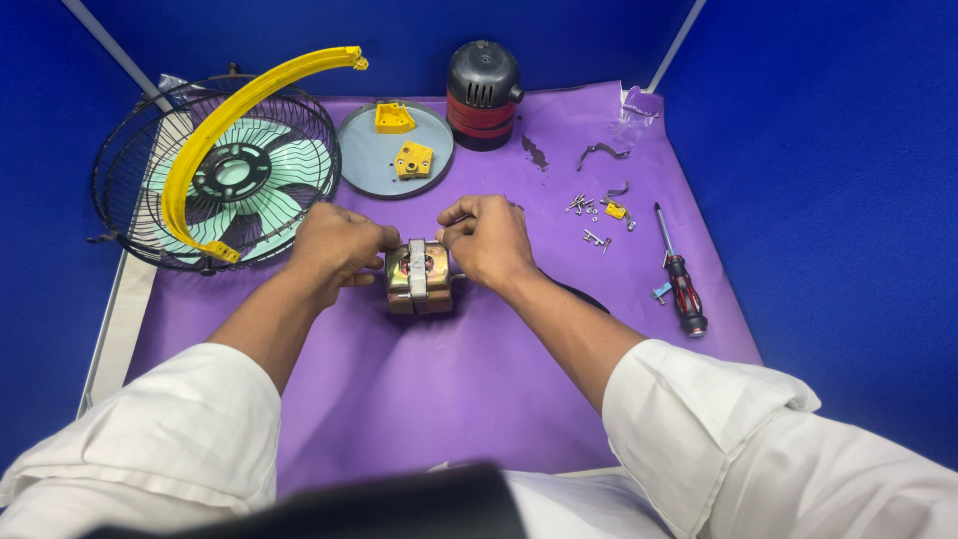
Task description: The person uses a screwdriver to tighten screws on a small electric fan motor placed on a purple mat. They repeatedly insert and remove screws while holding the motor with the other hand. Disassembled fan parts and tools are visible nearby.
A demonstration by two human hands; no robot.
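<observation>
The left hand (339, 245) and right hand (489, 240) are gripping the brass-coloured metal fan motor (419, 277) from opposite sides. Fingers are clamping its casing. It is resting on the purple mat (419, 399).

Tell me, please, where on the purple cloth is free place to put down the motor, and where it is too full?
The widest bare patch of purple cloth lies between the forearms, below the motor held by left hand and right hand. Crowded: the small screws and screwdriver at right, the grey plate and fan grille at back left.
</observation>
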